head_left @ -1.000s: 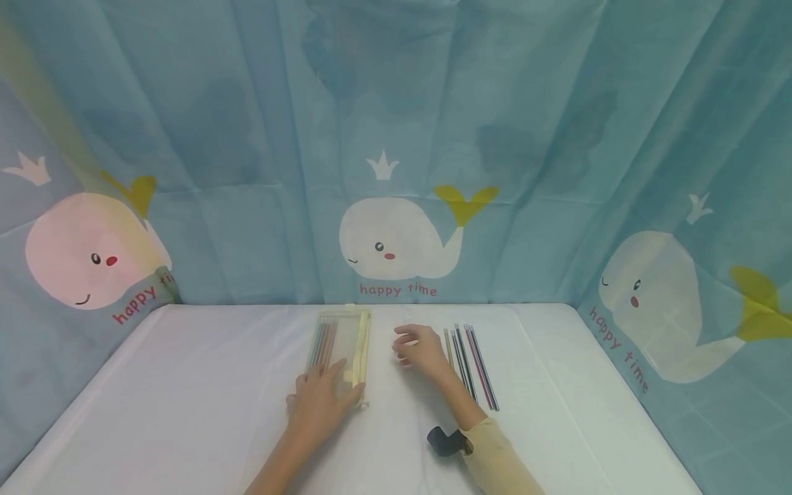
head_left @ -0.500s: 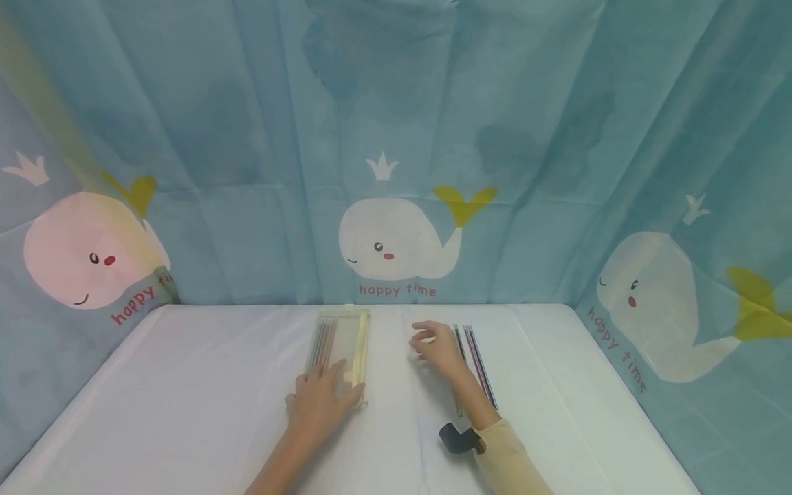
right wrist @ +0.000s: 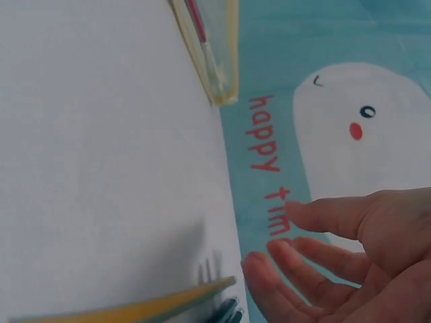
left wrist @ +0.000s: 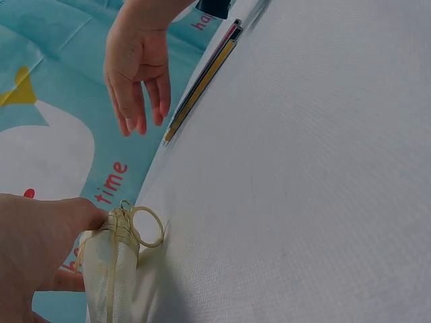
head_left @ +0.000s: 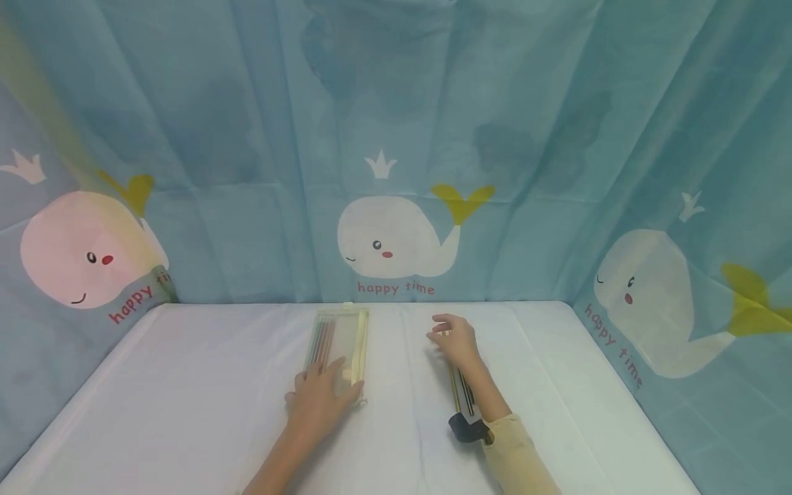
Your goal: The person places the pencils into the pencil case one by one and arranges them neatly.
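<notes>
My left hand (head_left: 318,399) holds a see-through zip pencil case (head_left: 350,337), thumb on the zipper side and fingers across it. Several pencils (head_left: 323,340) show through its clear side. In the left wrist view, the thumb touches the end of the case (left wrist: 111,276), beside a zip-pull ring (left wrist: 159,232). My right hand (head_left: 456,342) hovers above loose pencils, fingers loosely bent and nothing between them. A yellow pencil (head_left: 454,385) and a dark pencil (head_left: 466,393) show below it; the hand and forearm hide others. In the right wrist view, the yellow pencil (right wrist: 141,307) is near the fingertips.
The white-covered table (head_left: 204,399) extends to both sides. A blue curtain (head_left: 247,240) with whale prints stands behind its far edge and along the sides. A black curved piece (head_left: 467,427) sits by my right wrist.
My right hand has moved steadily right, now over the loose pencils, and its forearm covers some that showed earlier. The left hand and the pencil case stay in place.
</notes>
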A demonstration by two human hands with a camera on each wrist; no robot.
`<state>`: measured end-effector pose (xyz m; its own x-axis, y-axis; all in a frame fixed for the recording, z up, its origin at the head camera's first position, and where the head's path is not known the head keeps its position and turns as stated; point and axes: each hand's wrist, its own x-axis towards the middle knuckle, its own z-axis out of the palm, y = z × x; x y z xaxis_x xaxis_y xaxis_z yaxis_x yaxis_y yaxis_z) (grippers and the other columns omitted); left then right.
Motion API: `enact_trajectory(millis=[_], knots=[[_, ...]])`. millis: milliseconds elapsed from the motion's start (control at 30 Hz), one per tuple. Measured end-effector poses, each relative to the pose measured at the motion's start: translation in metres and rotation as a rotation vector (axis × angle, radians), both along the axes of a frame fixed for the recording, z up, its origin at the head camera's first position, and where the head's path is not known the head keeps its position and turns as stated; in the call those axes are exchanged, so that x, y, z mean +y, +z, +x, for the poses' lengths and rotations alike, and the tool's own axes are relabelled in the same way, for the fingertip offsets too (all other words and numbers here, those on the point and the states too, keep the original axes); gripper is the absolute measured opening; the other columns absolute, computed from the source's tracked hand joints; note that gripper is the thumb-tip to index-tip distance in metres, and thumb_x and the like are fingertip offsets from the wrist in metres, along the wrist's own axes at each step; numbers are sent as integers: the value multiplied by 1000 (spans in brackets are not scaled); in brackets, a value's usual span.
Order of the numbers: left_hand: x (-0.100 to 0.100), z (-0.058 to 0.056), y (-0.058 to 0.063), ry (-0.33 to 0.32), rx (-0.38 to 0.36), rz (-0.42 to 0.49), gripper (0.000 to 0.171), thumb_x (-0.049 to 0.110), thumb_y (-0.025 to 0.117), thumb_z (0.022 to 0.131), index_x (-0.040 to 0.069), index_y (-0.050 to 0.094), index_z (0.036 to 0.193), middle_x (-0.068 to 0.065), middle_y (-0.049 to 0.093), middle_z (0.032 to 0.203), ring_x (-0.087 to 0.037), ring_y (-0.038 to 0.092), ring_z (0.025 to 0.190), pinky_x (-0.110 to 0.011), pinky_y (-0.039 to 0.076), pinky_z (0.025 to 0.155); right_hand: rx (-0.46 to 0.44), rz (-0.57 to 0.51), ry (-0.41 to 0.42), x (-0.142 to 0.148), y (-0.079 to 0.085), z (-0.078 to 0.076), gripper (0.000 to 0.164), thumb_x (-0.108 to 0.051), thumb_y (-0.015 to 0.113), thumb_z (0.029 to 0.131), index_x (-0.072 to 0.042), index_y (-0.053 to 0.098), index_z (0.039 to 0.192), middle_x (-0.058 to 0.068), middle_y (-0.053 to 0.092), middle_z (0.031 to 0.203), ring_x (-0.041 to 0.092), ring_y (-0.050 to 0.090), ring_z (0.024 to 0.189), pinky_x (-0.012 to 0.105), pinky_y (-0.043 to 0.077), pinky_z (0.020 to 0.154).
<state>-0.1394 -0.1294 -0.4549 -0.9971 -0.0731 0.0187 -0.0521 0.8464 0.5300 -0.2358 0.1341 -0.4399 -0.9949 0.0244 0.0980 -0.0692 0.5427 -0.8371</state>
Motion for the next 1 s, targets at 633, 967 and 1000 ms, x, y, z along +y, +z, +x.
enact_trajectory(millis=[633,967,1000], knots=[[2,2,4,7,-19,12,67,50,71,97,10,60,148,-31,55,142,-57,49,128,-75,43,92,-151,58,-33,17,4,1,49,-3,78,90,9,63,135,22,74,108,20,71,77,31,61,65],[2,2,4,5,-7,-5,67,51,71,97,10,60,148,-32,55,141,-58,50,127,-76,43,92,-164,116,-11,14,3,4,52,-4,80,88,10,63,135,22,74,107,23,72,76,32,61,66],[1,1,3,5,-6,-8,67,51,71,97,10,60,148,-32,55,141,-58,50,127,-75,44,91,-162,119,-3,13,2,4,52,-3,80,87,10,63,134,22,74,106,23,71,76,33,61,67]])
